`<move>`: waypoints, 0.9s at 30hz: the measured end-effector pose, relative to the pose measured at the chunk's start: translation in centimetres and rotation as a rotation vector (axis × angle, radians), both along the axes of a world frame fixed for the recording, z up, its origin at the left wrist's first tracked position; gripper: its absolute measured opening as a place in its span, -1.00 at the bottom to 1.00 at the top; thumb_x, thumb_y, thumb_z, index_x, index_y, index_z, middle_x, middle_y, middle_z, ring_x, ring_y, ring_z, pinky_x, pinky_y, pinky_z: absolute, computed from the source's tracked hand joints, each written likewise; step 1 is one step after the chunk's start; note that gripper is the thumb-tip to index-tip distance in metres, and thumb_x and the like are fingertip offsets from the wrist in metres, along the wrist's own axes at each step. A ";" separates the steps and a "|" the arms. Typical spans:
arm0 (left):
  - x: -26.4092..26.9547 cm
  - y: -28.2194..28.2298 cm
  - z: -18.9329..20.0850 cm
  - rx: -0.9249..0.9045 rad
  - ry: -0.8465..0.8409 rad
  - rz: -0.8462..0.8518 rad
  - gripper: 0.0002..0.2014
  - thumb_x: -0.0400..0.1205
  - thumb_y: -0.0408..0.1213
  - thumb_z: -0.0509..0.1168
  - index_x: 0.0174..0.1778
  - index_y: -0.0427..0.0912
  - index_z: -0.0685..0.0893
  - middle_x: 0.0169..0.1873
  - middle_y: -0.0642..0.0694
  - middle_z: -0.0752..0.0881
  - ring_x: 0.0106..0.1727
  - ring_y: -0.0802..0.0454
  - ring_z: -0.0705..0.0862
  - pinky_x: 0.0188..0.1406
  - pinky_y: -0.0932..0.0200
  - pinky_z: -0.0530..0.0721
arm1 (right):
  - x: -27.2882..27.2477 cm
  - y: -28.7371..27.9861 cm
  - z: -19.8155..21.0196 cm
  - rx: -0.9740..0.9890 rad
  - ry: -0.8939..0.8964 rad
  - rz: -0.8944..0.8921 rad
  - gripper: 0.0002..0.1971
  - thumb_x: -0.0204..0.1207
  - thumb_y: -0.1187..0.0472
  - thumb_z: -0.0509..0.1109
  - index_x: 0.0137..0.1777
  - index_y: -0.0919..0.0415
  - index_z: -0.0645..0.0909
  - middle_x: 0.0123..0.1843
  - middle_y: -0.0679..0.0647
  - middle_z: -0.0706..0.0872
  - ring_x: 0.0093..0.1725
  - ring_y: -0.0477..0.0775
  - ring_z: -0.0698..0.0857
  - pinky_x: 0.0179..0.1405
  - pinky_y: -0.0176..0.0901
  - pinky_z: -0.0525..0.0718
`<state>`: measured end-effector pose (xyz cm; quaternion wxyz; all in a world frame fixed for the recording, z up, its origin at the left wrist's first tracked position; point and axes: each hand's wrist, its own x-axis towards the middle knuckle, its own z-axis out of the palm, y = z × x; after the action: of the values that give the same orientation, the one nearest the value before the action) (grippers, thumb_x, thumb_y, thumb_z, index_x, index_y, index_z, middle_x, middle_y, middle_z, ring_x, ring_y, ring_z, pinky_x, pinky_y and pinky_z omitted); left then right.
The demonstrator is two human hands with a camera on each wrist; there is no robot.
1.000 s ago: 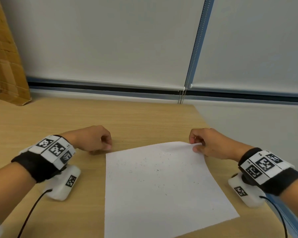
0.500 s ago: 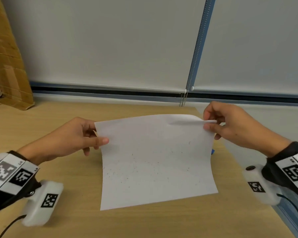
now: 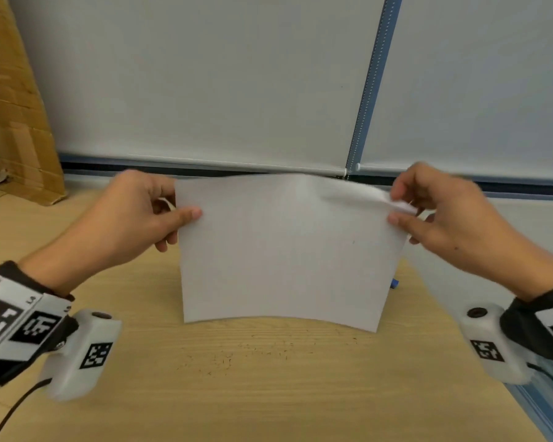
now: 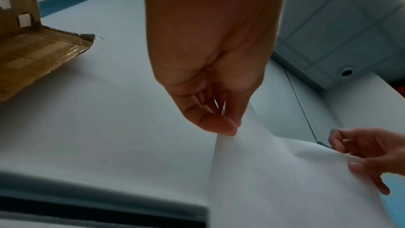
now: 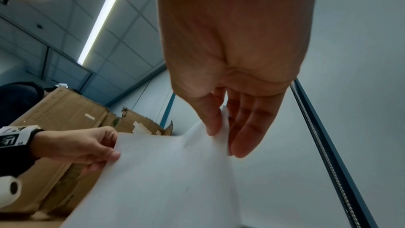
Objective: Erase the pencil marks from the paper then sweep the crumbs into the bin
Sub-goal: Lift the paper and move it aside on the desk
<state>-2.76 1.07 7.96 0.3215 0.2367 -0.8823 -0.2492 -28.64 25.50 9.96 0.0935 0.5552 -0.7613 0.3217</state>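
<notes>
Both hands hold the paper up near-vertical at frame centre, lower edge just above the surface. Left hand pinches the upper left corner, thumb in front. Right hand pinches the upper right corner, which is bent over. Dark eraser crumbs lie scattered on the surface below the sheet's lower edge. Cardboard box at upper left. White blinds behind.

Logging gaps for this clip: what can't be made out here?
- Bin: in no view.
- Blue object, head view: mostly hidden behind the paper.
- Leftover pencil marks: paper blurred in every view.
- Crumbs on the table: too small to count.
</notes>
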 end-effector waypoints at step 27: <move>-5.1 -6.8 4.9 0.027 0.083 0.138 -0.88 0.65 -0.27 0.39 -0.10 -0.27 0.72 -0.42 -0.27 0.71 -0.63 0.15 0.61 -0.58 0.32 0.63 | -8.5 -1.4 -5.9 0.305 -0.056 -0.246 -0.87 0.53 0.10 0.44 -0.13 0.06 0.53 -0.05 0.04 0.71 -0.21 -0.08 0.67 -0.30 -0.27 0.56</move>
<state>-7.84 -5.70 12.85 0.3711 0.2907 -0.8463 -0.2481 -37.17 24.08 4.05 0.0256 0.4567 -0.8655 0.2041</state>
